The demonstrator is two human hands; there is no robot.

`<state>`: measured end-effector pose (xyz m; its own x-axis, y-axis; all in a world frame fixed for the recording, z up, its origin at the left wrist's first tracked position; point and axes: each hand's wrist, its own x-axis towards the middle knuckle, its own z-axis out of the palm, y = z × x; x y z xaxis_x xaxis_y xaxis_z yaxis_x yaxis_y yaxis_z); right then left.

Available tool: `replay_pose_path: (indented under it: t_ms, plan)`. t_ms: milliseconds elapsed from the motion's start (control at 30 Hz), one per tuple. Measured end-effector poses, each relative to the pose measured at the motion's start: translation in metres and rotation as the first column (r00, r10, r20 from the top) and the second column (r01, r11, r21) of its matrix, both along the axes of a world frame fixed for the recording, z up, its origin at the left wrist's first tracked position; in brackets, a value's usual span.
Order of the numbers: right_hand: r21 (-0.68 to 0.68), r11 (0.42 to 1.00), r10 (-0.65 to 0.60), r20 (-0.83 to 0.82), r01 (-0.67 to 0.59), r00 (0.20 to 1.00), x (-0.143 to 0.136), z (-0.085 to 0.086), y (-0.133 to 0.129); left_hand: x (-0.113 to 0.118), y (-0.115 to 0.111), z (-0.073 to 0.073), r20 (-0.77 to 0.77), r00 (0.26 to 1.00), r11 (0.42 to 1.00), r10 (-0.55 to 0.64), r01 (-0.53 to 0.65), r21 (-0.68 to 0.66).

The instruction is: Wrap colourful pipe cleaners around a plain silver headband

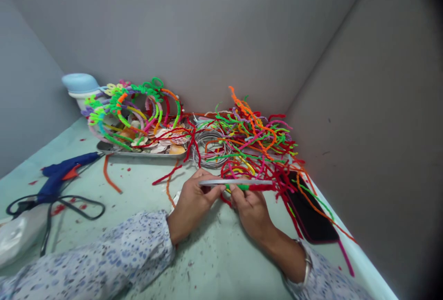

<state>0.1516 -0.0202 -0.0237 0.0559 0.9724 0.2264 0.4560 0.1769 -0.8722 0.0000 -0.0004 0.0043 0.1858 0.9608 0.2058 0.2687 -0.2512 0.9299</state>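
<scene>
A thin grey-white hoop point(249, 182), seen almost edge-on, is held between my two hands above the table. Fuzzy pipe cleaner, green near the fingers and red point(261, 188) further right, lies along its lower side. My left hand point(194, 201) grips the hoop's left end, thumb and fingers closed on it. Pinching the green part from below is my right hand point(254, 212), with its thumb close to the left thumb. Just beyond the hands lie loops of grey wire point(211, 152) and a tangled heap of coloured pipe cleaners point(256, 129).
Wrapped pipe-cleaner hoops point(131, 101) stand on a metal tray point(152, 154) of shells at the back left. Behind them is a blue-lidded container point(79, 85). A blue glue gun point(57, 177) with its cord lies left; a dark phone point(311, 214) lies right. Walls enclose the back and sides.
</scene>
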Motion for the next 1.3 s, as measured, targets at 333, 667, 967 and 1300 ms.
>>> replay_pose_path:
  t_ms: [333,667,967,1300]
  plan:
    - [0.056,0.998,0.015,0.047,-0.017,0.999,0.001,0.001,-0.001,-0.001,0.002,-0.001,-0.004,1.0,0.999,-0.01,0.01,-0.051]
    - [0.055,0.998,0.037,0.075,-0.041,0.996,0.0,0.006,0.001,-0.001,0.006,-0.001,0.111,0.994,0.954,-0.019,0.051,-0.295]
    - [0.034,0.995,0.093,0.116,-0.097,0.989,0.004,0.004,-0.001,-0.001,0.007,0.007,0.071,0.995,0.912,-0.071,0.094,-0.4]
    - [0.018,0.989,0.147,0.037,-0.148,0.988,0.003,0.005,-0.001,-0.007,0.011,0.003,0.072,0.982,0.92,-0.174,0.188,-0.345]
